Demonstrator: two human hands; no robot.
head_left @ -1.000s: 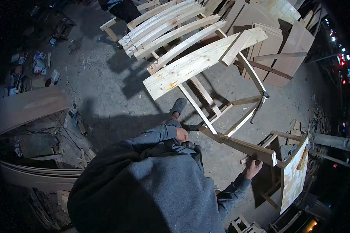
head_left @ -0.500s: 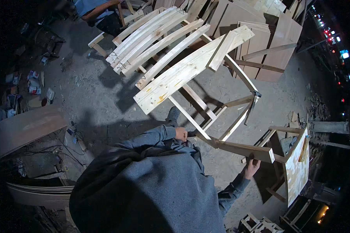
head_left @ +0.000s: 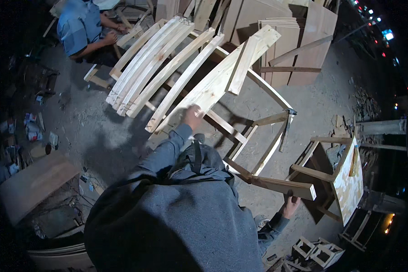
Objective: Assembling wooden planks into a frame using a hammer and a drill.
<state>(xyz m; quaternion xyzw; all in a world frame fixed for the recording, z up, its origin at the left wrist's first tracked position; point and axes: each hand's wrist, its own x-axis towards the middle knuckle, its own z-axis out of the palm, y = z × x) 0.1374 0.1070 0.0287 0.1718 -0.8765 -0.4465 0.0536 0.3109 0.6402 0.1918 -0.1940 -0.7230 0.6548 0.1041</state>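
Above the grey floor [head_left: 315, 109], I see the right hand [head_left: 291, 206] with fingers curled at the brown plank [head_left: 281, 185] near its right-pointing end, and the left hand [head_left: 193, 117] touching the wide pale board [head_left: 213, 90]; whether either grips, I cannot tell. The plank runs left to right, the board lower left to upper right. I judge both stiff, fairly heavy, not slippery, best held by the edges.

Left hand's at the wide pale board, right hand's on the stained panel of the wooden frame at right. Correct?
Not the right hand: the head view shows it at the end of the brown beam, apart from the stained panel. The left hand is at the wide pale board.
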